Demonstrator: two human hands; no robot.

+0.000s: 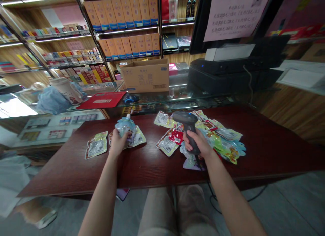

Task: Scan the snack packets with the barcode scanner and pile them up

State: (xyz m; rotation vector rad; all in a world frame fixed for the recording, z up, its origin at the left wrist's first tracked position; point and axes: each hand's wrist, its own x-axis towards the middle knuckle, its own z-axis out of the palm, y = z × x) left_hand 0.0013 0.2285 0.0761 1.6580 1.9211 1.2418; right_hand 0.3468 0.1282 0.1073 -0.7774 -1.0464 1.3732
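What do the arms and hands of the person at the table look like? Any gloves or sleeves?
The left hand and right hand are both gloveless. The forearms are bare: no sleeves, watch or bracelet shows.

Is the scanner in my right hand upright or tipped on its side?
Upright: the scanner has its head on top, above your right hand, and its handle slants downward.

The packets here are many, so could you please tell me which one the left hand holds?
It is the light blue pouch with the white cap, gripped by the left hand; the other packets lie on the table.
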